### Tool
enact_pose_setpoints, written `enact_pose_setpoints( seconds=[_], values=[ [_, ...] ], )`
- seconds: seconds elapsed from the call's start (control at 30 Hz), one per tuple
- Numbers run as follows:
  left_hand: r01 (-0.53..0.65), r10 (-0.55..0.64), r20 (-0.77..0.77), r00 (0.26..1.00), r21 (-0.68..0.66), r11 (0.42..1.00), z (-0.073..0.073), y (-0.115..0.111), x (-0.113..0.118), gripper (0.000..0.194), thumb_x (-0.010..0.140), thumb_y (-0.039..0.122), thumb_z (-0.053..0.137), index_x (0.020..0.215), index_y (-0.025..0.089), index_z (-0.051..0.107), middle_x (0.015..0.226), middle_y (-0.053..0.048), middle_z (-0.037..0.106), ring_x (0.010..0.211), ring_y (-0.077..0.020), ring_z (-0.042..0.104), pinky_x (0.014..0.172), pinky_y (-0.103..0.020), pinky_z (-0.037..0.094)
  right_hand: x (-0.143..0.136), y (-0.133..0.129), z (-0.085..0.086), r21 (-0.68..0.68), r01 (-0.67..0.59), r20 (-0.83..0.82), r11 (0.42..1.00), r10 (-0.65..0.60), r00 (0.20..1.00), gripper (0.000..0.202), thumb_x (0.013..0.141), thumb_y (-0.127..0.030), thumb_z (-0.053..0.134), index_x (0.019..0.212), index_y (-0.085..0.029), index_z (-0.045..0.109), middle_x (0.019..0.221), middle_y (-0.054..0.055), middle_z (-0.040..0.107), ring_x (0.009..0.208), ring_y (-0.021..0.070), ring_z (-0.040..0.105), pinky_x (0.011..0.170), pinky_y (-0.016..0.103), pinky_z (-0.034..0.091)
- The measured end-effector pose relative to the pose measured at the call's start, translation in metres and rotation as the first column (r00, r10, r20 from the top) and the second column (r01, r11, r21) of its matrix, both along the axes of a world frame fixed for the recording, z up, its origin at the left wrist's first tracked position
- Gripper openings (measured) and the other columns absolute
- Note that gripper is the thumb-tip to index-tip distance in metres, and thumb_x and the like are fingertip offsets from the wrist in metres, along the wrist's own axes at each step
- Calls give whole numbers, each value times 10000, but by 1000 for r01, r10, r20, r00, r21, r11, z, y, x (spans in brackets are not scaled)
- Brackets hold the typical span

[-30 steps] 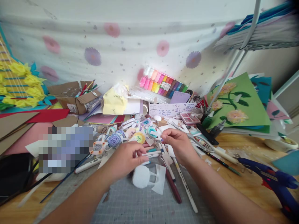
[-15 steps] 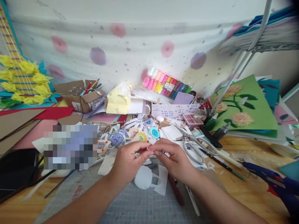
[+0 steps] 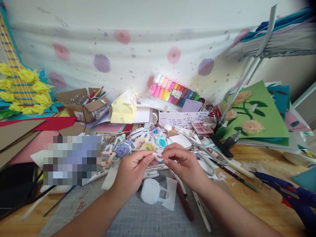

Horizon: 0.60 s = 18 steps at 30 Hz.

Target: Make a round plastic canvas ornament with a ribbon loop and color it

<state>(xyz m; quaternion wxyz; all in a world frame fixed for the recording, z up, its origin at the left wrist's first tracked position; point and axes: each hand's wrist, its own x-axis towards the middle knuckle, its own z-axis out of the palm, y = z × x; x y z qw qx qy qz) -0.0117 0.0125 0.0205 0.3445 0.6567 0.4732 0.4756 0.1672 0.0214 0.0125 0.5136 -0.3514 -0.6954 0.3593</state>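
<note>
Between my two hands is a small white strip, bent, perhaps paper; its exact kind I cannot make out. My left hand pinches one end between thumb and fingers. At the other end, the thumb and fingers of my right hand are closed on it. Just below lies a round white textured piece with a looped handle, on a grey cutting mat. A scrap of white paper lies beside it. Several small decorated, coloured pieces are heaped behind my hands.
Scissors lie to the right, near a blue glue gun. A dark red tool and a white pen rest below my right hand. Behind stand a pack of coloured clay and a cardboard box.
My fingers have shifted on the white strip, and more of it shows between them, opened out from a small loop. The whole view has moved slightly.
</note>
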Motion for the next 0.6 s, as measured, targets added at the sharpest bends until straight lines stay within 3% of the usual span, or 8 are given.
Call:
enact_pose_setpoints(
  seconds=[0.07, 0.17, 0.3, 0.4, 0.5, 0.6],
  values=[
    [18, -18, 4, 1000, -5, 1000, 0, 0, 0, 168, 835, 262, 584, 825, 188, 735, 684, 0, 753, 661, -167, 692, 647, -244, 535, 0, 0, 1, 13, -20, -40, 1000, 21, 999, 90, 788, -216, 661, 812, -229, 747, 930, 67, 674, 943, 188, 632, 809, 319, 516],
    [56, -55, 6, 998, -13, 998, -1, 1, 0, 184, 839, 274, 578, 869, 203, 745, 739, -5, 758, 718, -180, 689, 685, -261, 533, -1, 0, 0, 16, -35, -89, 999, 36, 995, 84, 788, -225, 680, 813, -249, 757, 947, 72, 700, 969, 197, 648, 858, 347, 516],
    [112, -112, 22, 994, -26, 993, -3, 0, -2, 232, 864, 317, 543, 916, 206, 740, 814, -25, 761, 799, -202, 687, 734, -287, 528, -1, 0, -1, 49, 10, -69, 999, -7, 998, 106, 792, -189, 659, 821, -238, 748, 860, 61, 721, 843, 188, 668, 774, 338, 526],
    [204, -201, 60, 978, -44, 978, -4, -2, -2, 210, 804, 340, 625, 930, 200, 717, 819, -26, 748, 779, -204, 686, 707, -285, 532, -2, -1, -2, 75, 55, -39, 996, -52, 998, 111, 772, -151, 648, 796, -216, 735, 769, 51, 704, 738, 178, 646, 686, 317, 505],
    [147, -147, -5, 989, -28, 989, -5, -3, 1, 187, 717, 293, 712, 863, 175, 705, 758, -27, 727, 704, -196, 672, 668, -280, 525, -5, -2, -4, 78, 78, -15, 994, -77, 997, 94, 754, -134, 648, 754, -199, 716, 738, 44, 684, 714, 170, 625, 681, 307, 489],
    [66, -67, -54, 996, -18, 998, -3, -4, 4, 129, 764, 265, 650, 814, 165, 715, 724, -32, 725, 664, -182, 659, 633, -268, 508, -6, -3, -6, 53, 87, -10, 995, -87, 996, 90, 753, -149, 642, 814, -192, 694, 735, 32, 667, 686, 154, 612, 658, 287, 493]
  ],
)
